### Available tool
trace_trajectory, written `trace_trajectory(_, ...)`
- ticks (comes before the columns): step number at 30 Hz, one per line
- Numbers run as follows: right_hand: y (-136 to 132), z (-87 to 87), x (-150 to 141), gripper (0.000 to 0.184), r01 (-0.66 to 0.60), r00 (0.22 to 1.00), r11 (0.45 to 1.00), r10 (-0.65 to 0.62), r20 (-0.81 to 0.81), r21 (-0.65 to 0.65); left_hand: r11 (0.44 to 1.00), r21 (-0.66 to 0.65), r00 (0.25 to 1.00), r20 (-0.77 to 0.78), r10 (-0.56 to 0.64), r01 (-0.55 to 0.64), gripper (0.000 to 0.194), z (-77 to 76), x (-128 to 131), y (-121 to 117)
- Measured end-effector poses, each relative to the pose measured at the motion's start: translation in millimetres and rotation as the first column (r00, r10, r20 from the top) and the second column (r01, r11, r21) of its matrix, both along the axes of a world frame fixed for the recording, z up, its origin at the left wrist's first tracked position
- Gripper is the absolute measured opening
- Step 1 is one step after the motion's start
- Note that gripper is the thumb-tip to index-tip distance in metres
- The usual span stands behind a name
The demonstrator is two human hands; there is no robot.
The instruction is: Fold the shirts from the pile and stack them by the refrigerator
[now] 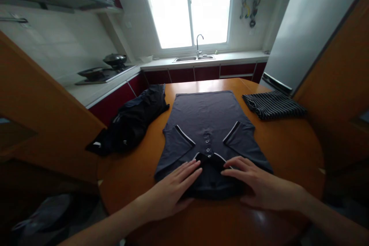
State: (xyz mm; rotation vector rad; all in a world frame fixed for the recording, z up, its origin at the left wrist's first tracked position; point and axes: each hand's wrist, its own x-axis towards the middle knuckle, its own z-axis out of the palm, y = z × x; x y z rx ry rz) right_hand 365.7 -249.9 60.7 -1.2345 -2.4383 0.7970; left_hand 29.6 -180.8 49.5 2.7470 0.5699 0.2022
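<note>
A dark grey polo shirt (206,113) lies front side up on the round wooden table, its hem toward the window and its collar toward me. Both short sleeves, edged with black and white bands, are folded inward over the front. My left hand (178,184) rests with outstretched fingers on the left side of the black collar (211,165). On the collar's right side lies my right hand (248,177), its fingers extended and slightly bent. Neither hand visibly grips the cloth. Several buttons run down the placket between the sleeves.
On the wooden table (288,142), a heap of dark clothes (135,117) lies left and a folded striped garment (273,103) right. Beyond stand a counter with a sink (194,59), a stove (106,75) with pans, and a fridge (300,27).
</note>
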Motion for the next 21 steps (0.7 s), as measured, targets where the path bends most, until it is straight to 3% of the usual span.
trace_trajectory(2, -1, -5.5, 2, 0.088, -0.015, 0.999, 0.999, 0.014, 0.032, 0.049, 1.0, -0.002, 1.0, -0.018, -0.012, 0.012, 0.084, -2.3, -3, 0)
trace_trajectory(4, 0, -10.7, 4, 0.089, -0.049, 0.997, 0.997, 0.046, 0.056, 0.055, 0.999, -0.022, 0.999, -0.032, -0.032, 0.031, 0.082, -1.9, -3, 3)
trace_trajectory(7, 2, -16.1, 5, 0.073, -0.047, 0.997, 0.996, 0.042, 0.069, 0.075, 0.997, -0.066, 0.999, -0.029, -0.035, 0.033, 0.076, 2.0, -2, 10)
trace_trajectory(11, 7, -17.4, 2, 0.038, 0.041, 0.999, 0.994, -0.042, 0.013, 0.099, 0.984, -0.176, 1.0, 0.011, 0.012, -0.009, 0.049, 9.7, 0, 21)
trace_trajectory(16, 20, -14.6, -1, 0.022, 0.22, 0.972, 0.975, -0.219, -0.089, 0.005, 0.919, -0.347, 0.975, 0.054, 0.217, -0.186, 0.024, 12.2, 3, 33)
trace_trajectory(21, 42, -17.9, -5, 0.026, 0.365, 0.92, 0.928, -0.372, -0.125, -0.071, 0.829, -0.417, 0.915, -0.019, 0.403, -0.373, 0.027, 6.2, 11, 49)
